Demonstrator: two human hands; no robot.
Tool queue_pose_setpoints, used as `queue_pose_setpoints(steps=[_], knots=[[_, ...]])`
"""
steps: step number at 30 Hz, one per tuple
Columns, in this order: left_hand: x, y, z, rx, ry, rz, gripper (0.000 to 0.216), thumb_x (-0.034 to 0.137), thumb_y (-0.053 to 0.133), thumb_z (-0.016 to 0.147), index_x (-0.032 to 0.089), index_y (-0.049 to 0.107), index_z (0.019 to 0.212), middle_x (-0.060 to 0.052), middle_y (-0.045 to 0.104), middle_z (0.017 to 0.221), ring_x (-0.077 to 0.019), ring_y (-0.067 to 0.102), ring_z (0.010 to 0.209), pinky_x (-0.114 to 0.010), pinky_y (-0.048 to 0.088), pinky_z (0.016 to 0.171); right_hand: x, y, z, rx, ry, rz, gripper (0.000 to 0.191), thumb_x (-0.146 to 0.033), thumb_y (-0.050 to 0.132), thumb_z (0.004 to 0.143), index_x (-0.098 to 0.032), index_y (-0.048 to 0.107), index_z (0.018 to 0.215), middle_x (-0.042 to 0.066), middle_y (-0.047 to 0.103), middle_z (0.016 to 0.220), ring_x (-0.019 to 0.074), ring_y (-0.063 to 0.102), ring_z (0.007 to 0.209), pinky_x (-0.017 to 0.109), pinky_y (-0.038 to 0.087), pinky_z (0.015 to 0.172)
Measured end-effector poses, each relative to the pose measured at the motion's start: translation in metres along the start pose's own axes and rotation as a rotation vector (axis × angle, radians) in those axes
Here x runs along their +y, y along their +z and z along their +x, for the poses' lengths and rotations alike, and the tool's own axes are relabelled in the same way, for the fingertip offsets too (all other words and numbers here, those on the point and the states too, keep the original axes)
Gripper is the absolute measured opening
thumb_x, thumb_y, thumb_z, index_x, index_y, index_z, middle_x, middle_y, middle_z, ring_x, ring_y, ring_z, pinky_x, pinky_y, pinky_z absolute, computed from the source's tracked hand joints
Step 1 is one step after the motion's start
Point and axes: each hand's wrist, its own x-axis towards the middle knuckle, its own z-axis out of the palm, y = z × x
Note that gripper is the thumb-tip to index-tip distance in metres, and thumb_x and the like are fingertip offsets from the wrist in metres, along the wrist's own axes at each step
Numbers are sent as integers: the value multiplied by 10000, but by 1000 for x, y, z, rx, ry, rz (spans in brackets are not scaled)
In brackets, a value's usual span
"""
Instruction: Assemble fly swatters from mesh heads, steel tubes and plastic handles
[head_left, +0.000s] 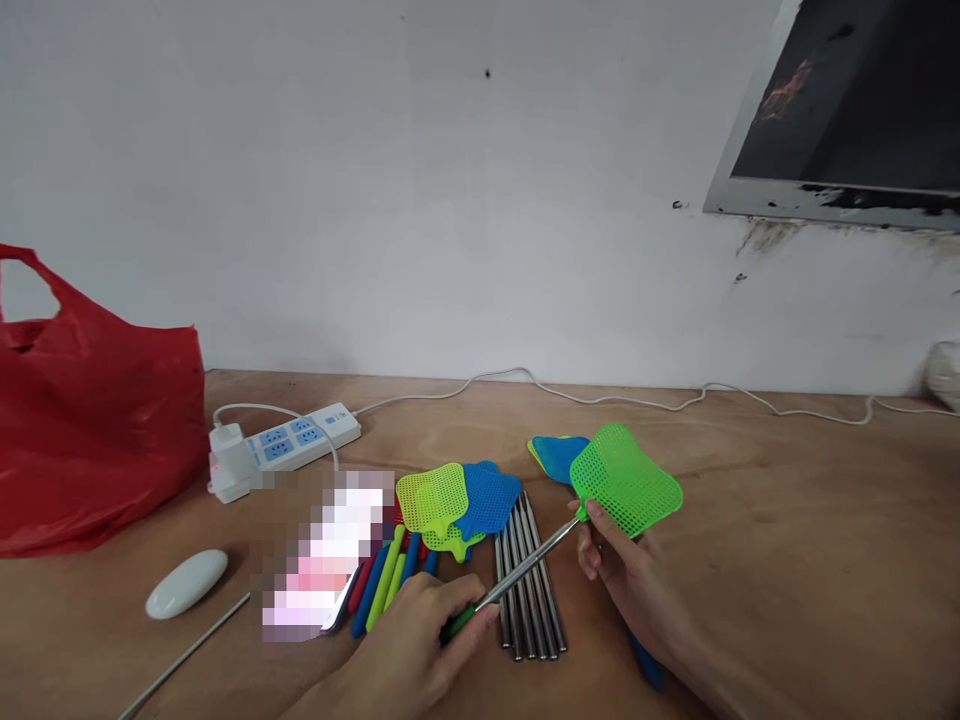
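My left hand (pixel 431 635) is wrapped round the green grip of a fly swatter (pixel 628 480), whose metal rod slants up to the right. At the base of its bright green mesh head, my right hand (pixel 619 555) pinches the swatter with thumb and fingers. Beneath the rod lie several loose metal rods (pixel 531 600) side by side. Loose yellow-green and blue swatter heads (pixel 491 500) are piled left of them. Coloured handles (pixel 386 580) in red, blue and yellow-green lie near my left hand. Behind the held head are more swatters (pixel 561 458), partly hidden; a blue handle shows under my right wrist.
A red plastic bag (pixel 97 420) stands at the left. A white power strip (pixel 307 440) with a charger is near the wall, its cable running right. A phone with a blurred screen (pixel 330 560) and a white mouse (pixel 187 583) lie on the wooden table (pixel 810 560).
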Motion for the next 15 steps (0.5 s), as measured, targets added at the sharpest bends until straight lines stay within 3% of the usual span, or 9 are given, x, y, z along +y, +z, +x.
queue_pose_setpoints(steps=[5, 8, 11, 15], knots=[[2, -1, 0, -36, -32, -13, 425, 451, 379, 1029, 203, 527, 717, 12, 549, 639, -172, 535, 678, -257, 327, 607, 11, 4, -13, -175, 82, -71, 344, -507, 767, 787, -172, 706, 837, -17, 584, 573, 106, 485, 475, 234, 409, 450], [4, -2, 2, -36, -32, -28, 421, 454, 388, 1033, 200, 553, 740, 14, 563, 662, -170, 542, 695, -256, 335, 628, 11, 7, -16, -205, 78, -100, 335, -504, 753, 804, -175, 689, 798, -14, 588, 583, 109, 496, 485, 244, 424, 476], [6, -3, 3, -41, -35, -58, 424, 464, 395, 1033, 199, 552, 742, 13, 574, 676, -171, 558, 711, -256, 341, 633, 6, 8, -13, -166, 58, -63, 313, -476, 783, 782, -185, 680, 730, -6, 608, 614, 111, 507, 515, 253, 446, 515], [6, -2, 3, -14, -18, -73, 405, 453, 370, 1043, 208, 554, 778, 3, 605, 710, -175, 574, 701, -264, 359, 633, 1, 5, -7, -34, -2, 13, 268, -446, 832, 727, -209, 725, 792, 5, 643, 662, 130, 531, 565, 275, 484, 562]])
